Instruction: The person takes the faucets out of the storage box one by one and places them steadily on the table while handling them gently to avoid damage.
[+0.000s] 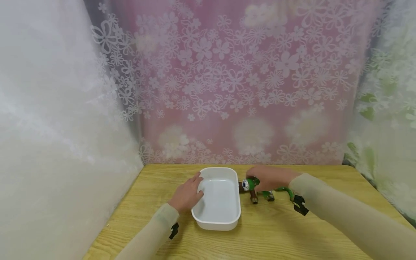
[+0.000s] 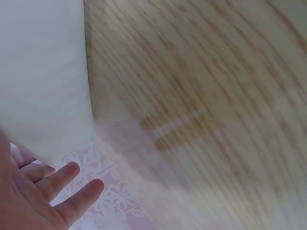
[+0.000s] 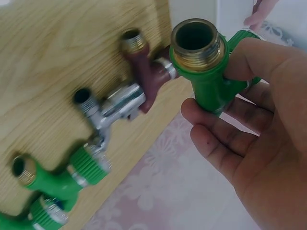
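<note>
My right hand (image 1: 268, 177) grips a green tap (image 3: 206, 81) with a brass threaded mouth, thumb and fingers around its body. It is held over the table, just right of the white plastic basin (image 1: 236, 202). My left hand (image 1: 186, 194) lies at the basin's left rim, its fingers fairly straight and spread in the left wrist view. Below the right hand, a dark red tap (image 3: 141, 72) lies on the table. Beside it are a chrome tap (image 3: 115, 105) and another green tap (image 3: 57, 184), partly hidden by the right arm in the head view.
A further green tap (image 3: 45, 215) is cut off at the right wrist view's edge. The basin stands on a wood-grain table (image 1: 266, 231). Pink flowered cloth (image 1: 227, 90) hangs behind the table, with pale cloth (image 1: 58, 126) along the left side.
</note>
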`<action>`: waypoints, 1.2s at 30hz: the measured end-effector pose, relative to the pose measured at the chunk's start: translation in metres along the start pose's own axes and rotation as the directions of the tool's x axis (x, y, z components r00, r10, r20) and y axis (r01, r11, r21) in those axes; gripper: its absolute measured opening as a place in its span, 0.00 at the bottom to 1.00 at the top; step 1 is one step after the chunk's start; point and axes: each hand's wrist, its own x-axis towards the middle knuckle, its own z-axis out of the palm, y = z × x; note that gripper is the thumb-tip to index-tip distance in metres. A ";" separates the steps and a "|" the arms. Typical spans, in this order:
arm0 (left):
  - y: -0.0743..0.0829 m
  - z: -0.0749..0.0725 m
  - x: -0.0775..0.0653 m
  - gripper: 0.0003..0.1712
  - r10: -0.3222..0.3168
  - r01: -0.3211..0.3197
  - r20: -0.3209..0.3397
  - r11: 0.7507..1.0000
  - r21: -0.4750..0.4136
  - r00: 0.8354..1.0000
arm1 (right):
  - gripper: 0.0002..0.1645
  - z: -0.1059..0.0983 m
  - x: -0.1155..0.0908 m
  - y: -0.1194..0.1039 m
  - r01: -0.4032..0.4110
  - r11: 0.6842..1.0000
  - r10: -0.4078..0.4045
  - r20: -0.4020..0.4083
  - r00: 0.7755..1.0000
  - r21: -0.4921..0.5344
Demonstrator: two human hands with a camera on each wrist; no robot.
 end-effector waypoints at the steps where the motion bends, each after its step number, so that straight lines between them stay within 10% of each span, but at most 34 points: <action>1: 0.000 0.000 0.000 0.31 0.001 -0.001 0.000 1.000 -0.002 1.000 | 0.14 0.000 -0.003 0.002 -0.004 1.000 0.004 -0.002 1.000 -0.002; 36: -0.006 0.003 0.001 0.31 0.041 -0.042 -0.030 0.999 -0.016 0.999 | 0.26 0.006 -0.088 0.108 -0.149 0.988 0.146 -0.065 0.987 -0.042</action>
